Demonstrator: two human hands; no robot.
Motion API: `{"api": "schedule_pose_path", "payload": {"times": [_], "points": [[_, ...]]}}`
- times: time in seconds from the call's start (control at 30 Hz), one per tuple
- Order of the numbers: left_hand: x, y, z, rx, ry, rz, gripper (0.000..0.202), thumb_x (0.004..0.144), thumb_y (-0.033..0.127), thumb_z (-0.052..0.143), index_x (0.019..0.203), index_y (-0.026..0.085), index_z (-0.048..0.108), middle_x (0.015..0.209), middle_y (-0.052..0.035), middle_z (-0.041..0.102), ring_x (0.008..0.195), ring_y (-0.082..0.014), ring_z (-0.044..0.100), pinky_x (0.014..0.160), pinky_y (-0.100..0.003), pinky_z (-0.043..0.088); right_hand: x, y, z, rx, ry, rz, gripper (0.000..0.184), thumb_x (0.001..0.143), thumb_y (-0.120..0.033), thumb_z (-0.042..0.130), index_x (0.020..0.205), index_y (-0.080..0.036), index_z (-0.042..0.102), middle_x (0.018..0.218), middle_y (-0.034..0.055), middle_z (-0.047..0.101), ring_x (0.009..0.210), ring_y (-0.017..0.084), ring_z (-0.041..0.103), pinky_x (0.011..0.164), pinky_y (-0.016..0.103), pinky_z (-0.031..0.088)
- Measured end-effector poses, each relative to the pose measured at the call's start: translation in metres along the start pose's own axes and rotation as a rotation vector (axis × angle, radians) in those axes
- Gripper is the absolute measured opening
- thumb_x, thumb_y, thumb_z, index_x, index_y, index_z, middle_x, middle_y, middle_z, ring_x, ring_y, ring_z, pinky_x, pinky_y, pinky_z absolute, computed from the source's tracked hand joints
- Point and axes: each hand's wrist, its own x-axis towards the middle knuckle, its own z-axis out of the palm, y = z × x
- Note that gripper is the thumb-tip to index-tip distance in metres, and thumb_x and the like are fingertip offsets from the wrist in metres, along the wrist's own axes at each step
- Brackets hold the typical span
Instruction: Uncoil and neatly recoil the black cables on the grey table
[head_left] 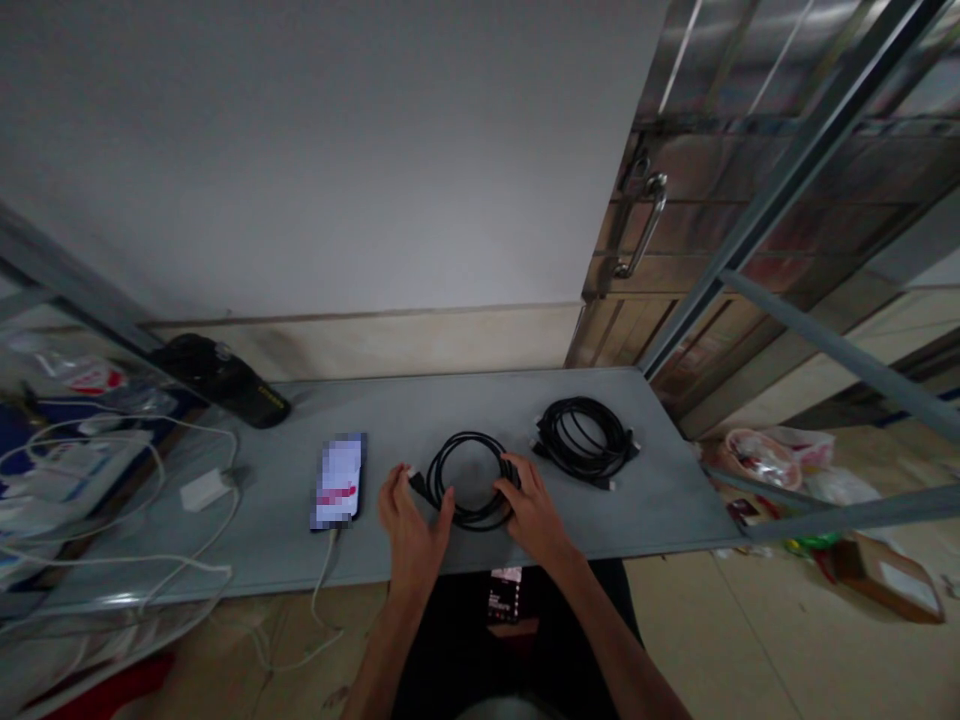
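Observation:
A black cable coiled into a ring [469, 478] lies on the grey table [420, 410] in front of me. My left hand [411, 525] rests at the ring's left side, fingers curled round the cable's plug end. At the ring's right side my right hand [534, 508] has its fingers bent over the coil and pressing on it. A second, thicker black cable coil [585, 440] lies apart to the right, untouched.
A phone [339, 481] with a lit screen lies left of the hands, a white cable running from it off the front edge. A white charger [201, 490], white wires and a black bottle [225, 380] lie further left. A metal door [720, 230] stands at right.

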Motion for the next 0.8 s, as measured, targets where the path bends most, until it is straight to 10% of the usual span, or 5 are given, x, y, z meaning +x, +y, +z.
{"api": "schedule_pose_path", "payload": {"times": [0.2, 0.4, 0.8], "points": [[-0.039, 0.033, -0.002, -0.075, 0.040, -0.039, 0.084, 0.086, 0.044, 0.097, 0.157, 0.015, 0.060, 0.178, -0.0301, 0.043, 0.174, -0.0480, 0.028, 0.144, -0.063, 0.017, -0.001, 0.006, 0.000, 0.040, -0.028, -0.040, 0.064, 0.079, 0.009, 0.058, 0.135, -0.021, 0.070, 0.168, 0.0169, 0.047, 0.155, 0.033, 0.050, 0.126, 0.054, 0.056], [-0.039, 0.012, 0.005, -0.188, -0.652, 0.010, 0.040, 0.092, 0.037, 0.090, 0.132, 0.032, 0.087, 0.136, -0.0173, 0.081, 0.136, -0.0462, 0.070, 0.131, -0.066, 0.041, 0.002, 0.010, 0.001, 0.143, 0.013, 0.012, 0.069, 0.083, 0.006, 0.056, 0.146, -0.023, 0.063, 0.168, 0.0156, 0.052, 0.158, 0.029, 0.052, 0.132, 0.051, 0.050], [0.022, -0.037, 0.021, -0.011, -0.517, 0.171, 0.049, 0.091, 0.016, 0.064, 0.131, 0.031, 0.088, 0.126, -0.0139, 0.081, 0.125, -0.0415, 0.070, 0.121, -0.062, 0.048, 0.005, 0.010, -0.019, 0.264, 0.300, 0.185, 0.049, 0.108, -0.035, 0.069, 0.153, -0.022, 0.055, 0.160, 0.0200, 0.060, 0.153, 0.031, 0.059, 0.133, 0.054, 0.049]]}}
